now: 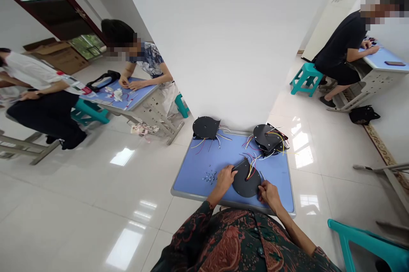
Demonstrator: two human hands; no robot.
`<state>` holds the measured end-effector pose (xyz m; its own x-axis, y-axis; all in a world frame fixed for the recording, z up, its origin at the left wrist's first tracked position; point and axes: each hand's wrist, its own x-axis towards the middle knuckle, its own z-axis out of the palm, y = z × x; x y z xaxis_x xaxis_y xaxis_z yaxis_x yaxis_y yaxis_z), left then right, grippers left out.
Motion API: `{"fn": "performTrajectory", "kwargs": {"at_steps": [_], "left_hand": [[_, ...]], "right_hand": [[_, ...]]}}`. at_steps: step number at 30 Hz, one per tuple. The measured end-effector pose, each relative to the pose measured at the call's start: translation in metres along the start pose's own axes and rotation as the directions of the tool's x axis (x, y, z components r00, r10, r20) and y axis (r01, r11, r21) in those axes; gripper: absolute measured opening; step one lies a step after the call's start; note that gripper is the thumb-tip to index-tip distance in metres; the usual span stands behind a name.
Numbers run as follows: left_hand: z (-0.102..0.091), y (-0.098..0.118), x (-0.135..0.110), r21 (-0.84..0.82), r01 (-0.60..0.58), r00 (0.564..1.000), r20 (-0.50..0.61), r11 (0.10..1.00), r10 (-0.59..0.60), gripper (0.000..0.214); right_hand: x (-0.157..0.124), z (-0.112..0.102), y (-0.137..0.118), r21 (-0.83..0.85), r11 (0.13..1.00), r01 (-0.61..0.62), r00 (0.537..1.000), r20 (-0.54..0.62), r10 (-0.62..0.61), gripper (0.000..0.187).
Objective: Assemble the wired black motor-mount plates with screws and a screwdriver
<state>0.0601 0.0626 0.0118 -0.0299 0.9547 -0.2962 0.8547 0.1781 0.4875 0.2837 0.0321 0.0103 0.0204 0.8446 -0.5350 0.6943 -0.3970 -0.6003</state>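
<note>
A black round plate with a straight-edged corner lies near the front of the blue table, and red, yellow, white and black wires rise from its middle. My left hand is closed on its upper left edge. At its lower right rim, my right hand has its fingers curled together against the edge; anything small between them is hidden. A thin whitish piece sticks up just above the right fingers. Left of my left hand, several small metal screws are scattered on the tabletop.
On the blue table, another black round plate with wires sits back left, and a stack of such plates back right. A white pillar rises behind. People work at tables on both sides. A teal stool stands front right.
</note>
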Motion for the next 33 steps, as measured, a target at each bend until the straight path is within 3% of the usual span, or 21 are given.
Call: {"fn": "performTrajectory", "kwargs": {"at_steps": [10, 18, 33], "left_hand": [[0.003, -0.003, -0.007, -0.069, 0.078, 0.995, 0.068, 0.995, -0.073, 0.022], [0.007, 0.003, -0.012, -0.101, 0.123, 0.991, 0.057, 0.987, -0.117, 0.026], [0.004, 0.014, -0.019, -0.132, 0.173, 0.982, 0.099, 0.976, -0.161, 0.024]], "right_hand": [[0.004, 0.009, 0.011, 0.331, 0.940, -0.085, 0.994, -0.036, 0.103, 0.021], [0.004, 0.008, 0.017, 0.344, 0.935, -0.085, 0.992, -0.058, 0.112, 0.009], [0.001, 0.012, 0.011, 0.401, 0.902, -0.161, 0.986, 0.020, 0.167, 0.020]]}}
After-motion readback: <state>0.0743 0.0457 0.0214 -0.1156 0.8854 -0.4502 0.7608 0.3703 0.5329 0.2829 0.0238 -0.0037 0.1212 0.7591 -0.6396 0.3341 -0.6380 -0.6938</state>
